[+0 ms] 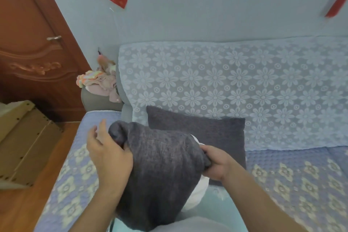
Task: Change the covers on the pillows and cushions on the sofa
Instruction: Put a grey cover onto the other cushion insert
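A dark grey knitted cushion cover [162,171] lies bunched over a white pillow insert [197,192] low in the middle of the view. My left hand [107,154] presses on the cover's left side, its fingers partly spread. My right hand [216,164] pinches the cover's right edge, where the white insert shows. Behind them a second dark grey cushion [203,133] leans against the sofa back.
The sofa back has a pale blue flower lace throw [244,84]; the seat has a blue patterned quilt [301,175]. Pastel clothes [99,83] are piled on the left armrest. A cardboard box [24,143] stands on the wood floor beside a brown door [28,34].
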`<state>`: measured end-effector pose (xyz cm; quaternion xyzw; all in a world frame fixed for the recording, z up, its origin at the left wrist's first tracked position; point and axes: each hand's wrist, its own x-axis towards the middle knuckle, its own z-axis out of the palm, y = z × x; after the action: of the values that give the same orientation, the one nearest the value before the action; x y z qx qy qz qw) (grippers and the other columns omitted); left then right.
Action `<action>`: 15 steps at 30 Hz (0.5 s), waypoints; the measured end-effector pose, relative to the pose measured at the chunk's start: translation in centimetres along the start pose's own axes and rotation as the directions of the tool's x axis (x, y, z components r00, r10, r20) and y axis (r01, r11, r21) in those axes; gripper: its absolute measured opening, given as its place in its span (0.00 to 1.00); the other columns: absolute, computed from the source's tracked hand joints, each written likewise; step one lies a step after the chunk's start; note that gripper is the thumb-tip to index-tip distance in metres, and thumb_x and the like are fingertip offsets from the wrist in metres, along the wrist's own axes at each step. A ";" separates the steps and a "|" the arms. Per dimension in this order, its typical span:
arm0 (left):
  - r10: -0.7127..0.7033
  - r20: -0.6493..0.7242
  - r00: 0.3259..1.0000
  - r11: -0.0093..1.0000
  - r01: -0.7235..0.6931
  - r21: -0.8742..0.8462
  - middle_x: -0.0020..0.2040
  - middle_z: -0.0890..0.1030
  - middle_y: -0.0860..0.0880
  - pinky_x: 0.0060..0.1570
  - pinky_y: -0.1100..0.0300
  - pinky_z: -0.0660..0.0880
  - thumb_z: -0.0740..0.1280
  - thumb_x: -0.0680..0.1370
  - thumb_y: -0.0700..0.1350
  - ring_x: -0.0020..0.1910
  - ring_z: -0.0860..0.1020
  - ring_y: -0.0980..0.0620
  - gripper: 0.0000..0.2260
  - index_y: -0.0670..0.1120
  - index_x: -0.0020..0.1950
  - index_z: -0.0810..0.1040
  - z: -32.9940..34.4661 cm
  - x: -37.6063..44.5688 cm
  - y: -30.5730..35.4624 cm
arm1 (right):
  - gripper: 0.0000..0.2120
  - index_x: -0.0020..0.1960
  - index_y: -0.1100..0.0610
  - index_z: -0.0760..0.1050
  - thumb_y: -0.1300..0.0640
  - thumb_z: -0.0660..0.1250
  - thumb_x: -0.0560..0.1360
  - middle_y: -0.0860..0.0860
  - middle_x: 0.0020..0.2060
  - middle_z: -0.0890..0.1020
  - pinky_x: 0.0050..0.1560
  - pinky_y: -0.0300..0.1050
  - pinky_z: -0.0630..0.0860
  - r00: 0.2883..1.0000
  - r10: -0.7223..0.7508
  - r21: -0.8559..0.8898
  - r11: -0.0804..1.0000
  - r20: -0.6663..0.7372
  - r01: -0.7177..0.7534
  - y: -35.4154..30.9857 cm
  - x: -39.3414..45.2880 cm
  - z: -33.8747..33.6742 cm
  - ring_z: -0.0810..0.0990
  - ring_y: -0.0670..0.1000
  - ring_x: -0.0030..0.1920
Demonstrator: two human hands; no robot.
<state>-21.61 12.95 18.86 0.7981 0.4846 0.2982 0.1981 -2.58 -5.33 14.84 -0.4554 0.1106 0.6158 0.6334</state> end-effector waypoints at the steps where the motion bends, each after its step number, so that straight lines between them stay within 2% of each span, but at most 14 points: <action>1: 0.163 -0.063 0.985 0.982 -0.156 0.107 0.73 0.66 0.35 0.69 0.36 0.66 0.71 0.74 0.35 0.72 0.66 0.33 0.29 0.43 0.74 0.67 0.0 -0.1 -0.3 | 0.14 0.57 0.64 0.82 0.60 0.68 0.74 0.58 0.50 0.84 0.60 0.52 0.77 1.000 0.014 -0.006 1.000 0.021 -0.014 0.2 0.6 0.7 0.82 0.54 0.50; 2: 0.348 -0.060 0.936 0.926 -0.333 0.181 0.72 0.67 0.35 0.69 0.35 0.64 0.70 0.73 0.34 0.72 0.66 0.33 0.28 0.43 0.72 0.70 0.0 -0.2 -0.3 | 0.17 0.62 0.64 0.80 0.59 0.68 0.76 0.58 0.56 0.82 0.66 0.52 0.74 0.998 0.021 -0.010 1.000 0.060 -0.021 0.2 1.0 1.5 0.80 0.55 0.57; 4: 0.638 0.139 0.757 0.727 -0.652 0.214 0.69 0.73 0.41 0.72 0.39 0.62 0.68 0.77 0.41 0.71 0.70 0.37 0.19 0.46 0.68 0.76 0.5 -0.6 -0.1 | 0.17 0.66 0.64 0.78 0.57 0.64 0.80 0.57 0.63 0.79 0.70 0.52 0.71 0.989 0.014 -0.018 1.000 0.144 -0.011 -0.1 1.8 2.9 0.77 0.55 0.63; 5: 0.692 0.265 0.672 0.638 -0.740 0.213 0.67 0.76 0.45 0.73 0.43 0.61 0.66 0.79 0.47 0.69 0.73 0.41 0.16 0.48 0.67 0.78 1.1 -0.5 -0.4 | 0.18 0.67 0.63 0.77 0.56 0.63 0.81 0.58 0.65 0.79 0.70 0.53 0.71 0.985 0.022 -0.038 0.999 0.171 -0.016 -0.1 2.1 3.4 0.77 0.56 0.65; 6: 0.676 0.366 0.639 0.606 -0.765 0.217 0.64 0.78 0.48 0.74 0.47 0.61 0.62 0.81 0.52 0.66 0.75 0.45 0.16 0.49 0.66 0.79 1.8 -0.1 -0.7 | 0.19 0.68 0.63 0.76 0.55 0.62 0.82 0.59 0.66 0.78 0.71 0.54 0.70 0.981 0.028 -0.059 0.998 0.191 -0.017 -0.1 2.5 3.8 0.76 0.57 0.68; 8: 0.586 0.432 0.685 0.629 -0.721 0.290 0.59 0.81 0.49 0.71 0.48 0.65 0.58 0.82 0.59 0.59 0.78 0.47 0.19 0.50 0.63 0.80 3.1 1.2 -1.8 | 0.19 0.69 0.62 0.75 0.54 0.62 0.82 0.59 0.67 0.77 0.73 0.55 0.67 0.977 0.030 -0.094 0.996 0.211 -0.011 0.2 3.1 4.3 0.74 0.58 0.70; 10: 0.550 0.448 0.705 0.617 -0.704 0.351 0.49 0.82 0.49 0.61 0.47 0.72 0.57 0.81 0.62 0.50 0.79 0.46 0.20 0.49 0.54 0.80 4.0 2.3 -2.8 | 0.19 0.69 0.60 0.76 0.53 0.63 0.81 0.56 0.65 0.79 0.73 0.55 0.67 0.979 0.022 -0.143 0.990 0.203 0.008 0.5 3.3 4.5 0.75 0.57 0.67; 11: 0.571 0.454 0.684 0.590 -0.726 0.353 0.43 0.81 0.49 0.53 0.47 0.74 0.56 0.81 0.62 0.44 0.79 0.46 0.20 0.48 0.48 0.80 4.5 2.5 -3.3 | 0.19 0.68 0.60 0.77 0.53 0.64 0.80 0.55 0.61 0.80 0.70 0.55 0.72 0.982 0.016 -0.171 0.985 0.187 0.017 0.4 3.3 4.6 0.77 0.57 0.61; 13: 0.671 0.432 0.603 0.528 -0.797 0.293 0.31 0.78 0.49 0.36 0.52 0.72 0.56 0.81 0.61 0.30 0.77 0.46 0.22 0.49 0.36 0.75 5.4 2.5 -3.7 | 0.19 0.65 0.60 0.79 0.54 0.68 0.77 0.55 0.50 0.81 0.55 0.52 0.79 0.993 0.010 -0.227 0.974 0.115 0.017 -0.2 2.9 4.8 0.77 0.55 0.50; 14: 0.714 0.412 0.566 0.505 -0.824 0.257 0.27 0.76 0.49 0.31 0.54 0.70 0.57 0.81 0.61 0.26 0.75 0.46 0.22 0.49 0.33 0.72 5.4 2.3 -3.4 | 0.19 0.64 0.61 0.80 0.55 0.69 0.75 0.56 0.48 0.80 0.53 0.51 0.79 0.999 -0.010 -0.256 0.966 0.051 0.022 -0.6 2.9 4.5 0.75 0.56 0.48; 15: 0.747 0.393 0.536 0.482 -0.844 0.236 0.25 0.74 0.50 0.27 0.55 0.68 0.58 0.80 0.62 0.23 0.73 0.47 0.23 0.49 0.31 0.70 5.4 2.0 -2.8 | 0.18 0.63 0.62 0.81 0.57 0.69 0.75 0.57 0.49 0.80 0.55 0.53 0.77 0.999 -0.029 -0.283 0.959 -0.020 0.022 -1.1 3.0 4.0 0.75 0.56 0.50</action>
<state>-19.18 15.85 13.73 0.9823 0.0778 0.1531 -0.0748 -2.62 -0.27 15.46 -0.5501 0.0233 0.6113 0.5685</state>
